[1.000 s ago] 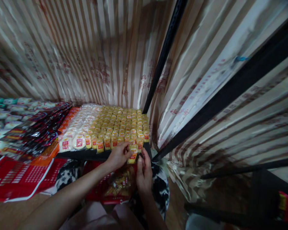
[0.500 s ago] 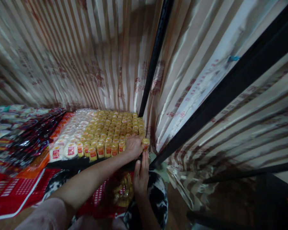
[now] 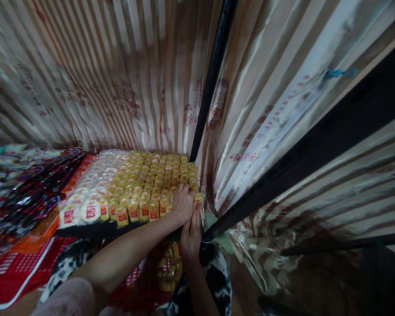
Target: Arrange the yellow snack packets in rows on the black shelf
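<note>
Rows of small yellow wrapped packets [image 3: 145, 210] with red labels stand packed on a dark shelf [image 3: 85, 231]. My left hand [image 3: 184, 204] lies over the front right corner of the rows, fingers curled down against a yellow packet [image 3: 199, 197] at the end. Just below it, my right hand [image 3: 191, 235] has its fingers stretched upward, and their tips touch the shelf corner by that same packet. Part of the packet is hidden by my fingers. Under my forearms, more yellow packets [image 3: 167, 267] lie in a red basket [image 3: 134, 281].
White round packages [image 3: 90, 210] stand left of the yellow rows, then orange packs [image 3: 46, 230] and dark glossy packs [image 3: 26, 197]. A black post [image 3: 210, 83] and a thick slanted black bar [image 3: 283, 171] flank the corner. Striped curtains [image 3: 134, 79] hang behind.
My right hand has moved slightly up, closer to my left hand. The end packet sits a little lower between the hands. The view has shifted slightly.
</note>
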Tool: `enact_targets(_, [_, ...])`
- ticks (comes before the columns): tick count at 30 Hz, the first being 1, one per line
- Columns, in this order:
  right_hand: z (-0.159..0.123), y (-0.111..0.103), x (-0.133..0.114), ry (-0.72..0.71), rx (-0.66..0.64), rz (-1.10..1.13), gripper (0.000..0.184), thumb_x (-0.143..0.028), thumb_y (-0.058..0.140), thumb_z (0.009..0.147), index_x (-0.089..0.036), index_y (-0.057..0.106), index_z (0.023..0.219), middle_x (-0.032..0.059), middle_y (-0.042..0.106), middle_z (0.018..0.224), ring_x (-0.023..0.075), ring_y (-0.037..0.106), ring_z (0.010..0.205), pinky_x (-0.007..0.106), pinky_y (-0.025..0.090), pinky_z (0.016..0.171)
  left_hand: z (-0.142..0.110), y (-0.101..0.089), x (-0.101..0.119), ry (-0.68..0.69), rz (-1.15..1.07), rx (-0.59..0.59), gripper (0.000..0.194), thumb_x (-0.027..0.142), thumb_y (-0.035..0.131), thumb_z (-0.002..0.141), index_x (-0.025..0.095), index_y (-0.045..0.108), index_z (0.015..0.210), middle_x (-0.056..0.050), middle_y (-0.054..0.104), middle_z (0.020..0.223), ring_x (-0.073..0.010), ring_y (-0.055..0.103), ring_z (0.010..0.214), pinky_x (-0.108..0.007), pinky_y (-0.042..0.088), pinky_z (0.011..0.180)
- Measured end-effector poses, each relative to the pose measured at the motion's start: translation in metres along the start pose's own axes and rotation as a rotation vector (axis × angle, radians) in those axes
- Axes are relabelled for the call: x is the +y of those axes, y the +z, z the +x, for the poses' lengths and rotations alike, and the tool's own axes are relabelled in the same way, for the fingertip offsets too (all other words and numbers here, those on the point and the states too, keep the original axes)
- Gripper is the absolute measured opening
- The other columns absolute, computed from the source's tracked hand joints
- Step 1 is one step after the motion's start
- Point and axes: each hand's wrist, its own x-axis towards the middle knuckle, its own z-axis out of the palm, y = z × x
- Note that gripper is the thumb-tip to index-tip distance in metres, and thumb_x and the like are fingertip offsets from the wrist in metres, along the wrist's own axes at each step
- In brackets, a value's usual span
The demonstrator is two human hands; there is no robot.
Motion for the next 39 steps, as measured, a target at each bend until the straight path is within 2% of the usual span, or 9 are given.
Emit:
enact_targets(4, [0.003,0.004,0.008,-0.110,0.046,-0.075,0.054,-0.036,0.021,0.093,-0.011,0.026,0.140,0.0160,0.031,0.143,0.0236,0.024,0.134,0.050,0.027,0.105,0.000,0.001,-0.001,-0.001,-0.040,0.033,0.027,0.020,0.055,0.079,0.015,0.057,0.105,-0.008,0.052,0.109,-0.0230,0.040,0.106,-0.035,0.040,0.092])
enact_targets(8, [0.003,0.006,0.014,-0.212,0.058,-0.147,0.052,-0.034,0.022,0.093,-0.010,0.029,0.139,0.0173,0.036,0.140,0.0238,0.028,0.132,0.050,0.030,0.103,-0.013,-0.003,-0.002,-0.022,-0.131,0.141,0.028,0.017,0.049,0.081,0.018,0.055,0.109,-0.007,0.052,0.108,-0.0213,0.042,0.104,-0.036,0.040,0.092])
enact_targets(12, [0.003,0.006,0.013,-0.208,0.111,-0.159,0.049,-0.032,0.024,0.094,-0.006,0.036,0.134,0.0202,0.041,0.136,0.0237,0.032,0.130,0.048,0.032,0.102,-0.053,-0.012,-0.007,-0.101,-0.275,0.242,0.022,0.012,0.043,0.083,0.018,0.060,0.096,-0.006,0.056,0.096,-0.0183,0.048,0.096,-0.033,0.042,0.090])
enact_targets(17, [0.005,0.003,0.004,-0.146,0.123,-0.137,0.046,-0.032,0.026,0.093,-0.007,0.043,0.128,0.0198,0.043,0.133,0.0239,0.035,0.128,0.048,0.030,0.102,-0.116,-0.016,-0.024,-0.140,-0.423,0.190,0.028,0.008,0.037,0.082,0.019,0.060,0.094,-0.006,0.057,0.094,-0.0164,0.053,0.093,-0.031,0.045,0.084])
enact_targets(20, [0.005,0.001,0.001,-0.096,0.119,-0.095,0.048,-0.033,0.025,0.092,-0.007,0.041,0.129,0.0198,0.043,0.133,0.0240,0.035,0.127,0.047,0.030,0.102,-0.135,-0.016,-0.030,-0.192,-0.468,0.166,0.029,0.008,0.036,0.081,0.019,0.060,0.093,-0.006,0.057,0.094,-0.0160,0.054,0.092,-0.030,0.046,0.083])
enact_targets(26, [0.003,0.000,0.004,-0.095,0.073,-0.070,0.049,-0.032,0.025,0.091,-0.009,0.036,0.133,0.0191,0.034,0.139,0.0248,0.030,0.130,0.049,0.031,0.102,-0.130,-0.014,-0.021,-0.227,-0.562,0.086,0.029,0.006,0.037,0.080,0.020,0.059,0.092,-0.005,0.056,0.097,-0.0146,0.055,0.091,-0.028,0.047,0.083])
enact_targets(32, [0.000,-0.005,0.002,-0.142,0.040,-0.089,0.048,-0.030,0.025,0.091,-0.010,0.036,0.134,0.0177,0.031,0.142,0.0245,0.026,0.133,0.051,0.028,0.104,-0.125,0.000,-0.012,-0.243,-0.596,0.107,0.030,0.002,0.039,0.077,0.020,0.060,0.090,-0.004,0.056,0.096,-0.0135,0.056,0.091,-0.027,0.047,0.084])
enact_targets(39, [-0.025,-0.008,-0.009,-0.255,0.090,-0.076,0.041,-0.027,0.028,0.092,-0.012,0.046,0.125,0.0174,0.044,0.132,0.0236,0.040,0.124,0.047,0.037,0.098,-0.123,0.006,-0.017,-0.312,-0.552,0.091,0.034,0.001,0.041,0.074,0.017,0.060,0.098,-0.007,0.059,0.105,-0.0158,0.056,0.099,-0.032,0.046,0.090])
